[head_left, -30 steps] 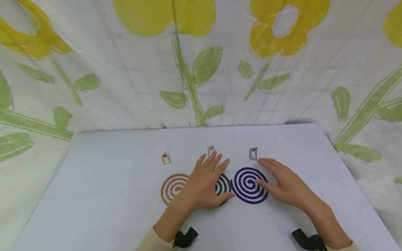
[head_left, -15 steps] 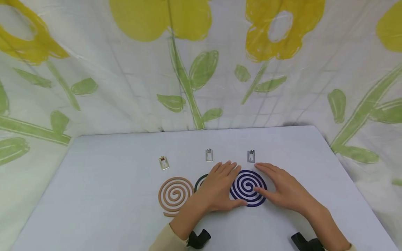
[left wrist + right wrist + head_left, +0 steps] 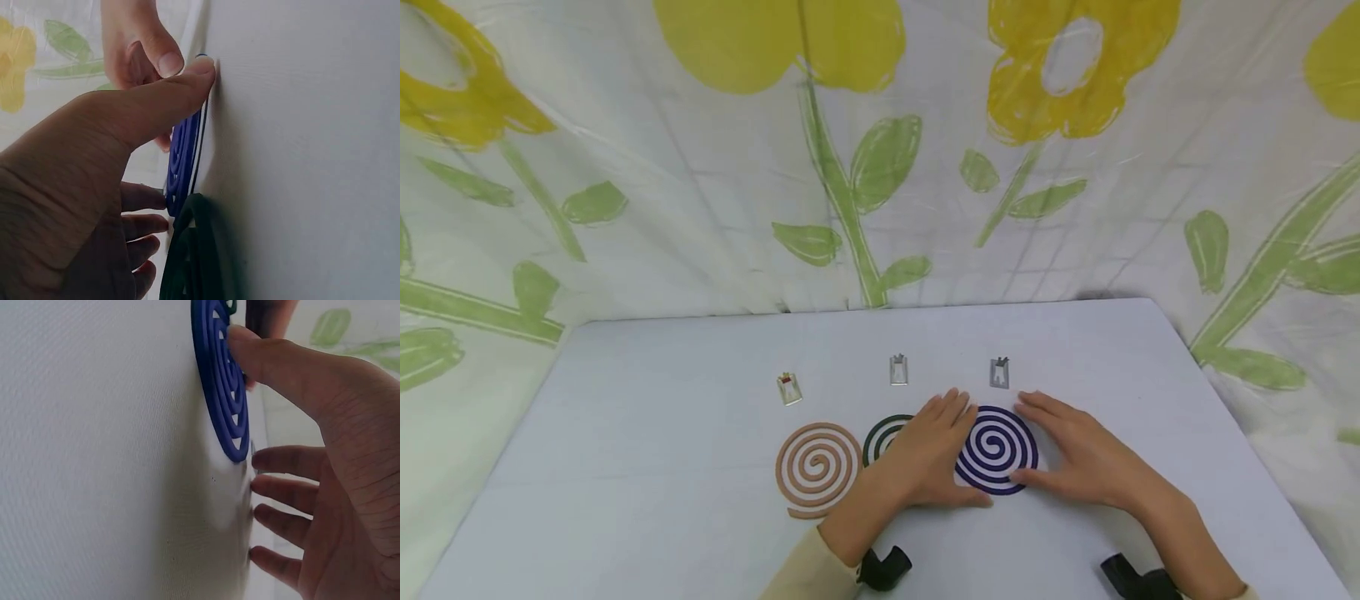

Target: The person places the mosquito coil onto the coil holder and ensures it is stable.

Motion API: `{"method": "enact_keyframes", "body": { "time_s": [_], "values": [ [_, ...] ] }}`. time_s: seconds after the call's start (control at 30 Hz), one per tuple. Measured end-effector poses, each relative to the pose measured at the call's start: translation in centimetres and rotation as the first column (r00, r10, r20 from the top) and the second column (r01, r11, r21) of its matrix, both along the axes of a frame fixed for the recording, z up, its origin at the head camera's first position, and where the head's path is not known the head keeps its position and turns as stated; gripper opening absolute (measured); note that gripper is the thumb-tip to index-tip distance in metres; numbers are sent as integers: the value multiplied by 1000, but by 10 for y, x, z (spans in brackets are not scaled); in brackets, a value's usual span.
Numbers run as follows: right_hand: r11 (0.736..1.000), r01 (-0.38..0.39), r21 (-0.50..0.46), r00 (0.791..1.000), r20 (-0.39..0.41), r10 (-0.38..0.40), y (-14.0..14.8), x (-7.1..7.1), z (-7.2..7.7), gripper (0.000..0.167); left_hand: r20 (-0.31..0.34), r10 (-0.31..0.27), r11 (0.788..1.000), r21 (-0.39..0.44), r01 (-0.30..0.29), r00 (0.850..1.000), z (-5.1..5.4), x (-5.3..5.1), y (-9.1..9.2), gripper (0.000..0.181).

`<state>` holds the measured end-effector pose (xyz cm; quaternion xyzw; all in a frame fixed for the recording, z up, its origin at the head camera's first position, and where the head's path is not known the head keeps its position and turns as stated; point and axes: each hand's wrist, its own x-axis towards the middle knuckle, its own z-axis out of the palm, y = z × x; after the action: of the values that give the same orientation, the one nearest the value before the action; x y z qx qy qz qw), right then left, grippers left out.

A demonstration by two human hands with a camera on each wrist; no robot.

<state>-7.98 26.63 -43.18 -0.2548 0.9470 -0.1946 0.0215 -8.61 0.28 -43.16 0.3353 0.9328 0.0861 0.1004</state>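
Note:
A blue mosquito coil (image 3: 992, 447) lies flat on the white table between my two hands. My left hand (image 3: 931, 454) reaches across the green mosquito coil (image 3: 868, 442), its spread fingers and thumb at the blue coil's left side. At the right side of the blue coil is my right hand (image 3: 1078, 457), fingers extended and thumb tip at the coil's rim. In the right wrist view, the right thumb (image 3: 275, 359) meets the blue coil (image 3: 215, 394), the other fingertips near the table. Much of the green coil is hidden under the left hand.
Left of the green coil lies a brown mosquito coil (image 3: 815, 460), partly behind the left forearm. Small metal coil stands stand in a row farther back: left (image 3: 788, 380), middle (image 3: 898, 360) and right (image 3: 1000, 364). Behind the table hangs a flower-patterned cloth (image 3: 715, 183).
My left hand has moved right, from over the green coil to the blue coil's left side, uncovering more of the brown coil. The right thumb has shifted toward the blue coil's lower right rim.

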Motion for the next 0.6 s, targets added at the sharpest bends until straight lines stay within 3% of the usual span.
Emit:
{"method": "enact_keyframes", "body": {
  "time_s": [0.2,0.6],
  "values": [
    [1000,4,5,999,43,-4,4,3,-3,94,-25,4,1000,-12,-4,1000,-4,0,-3,114],
    [1000,-1,3,999,35,1,2,1,-5,103,-32,27,1000,-1,-27,999,-2,-6,-5,106]
  ]
}}
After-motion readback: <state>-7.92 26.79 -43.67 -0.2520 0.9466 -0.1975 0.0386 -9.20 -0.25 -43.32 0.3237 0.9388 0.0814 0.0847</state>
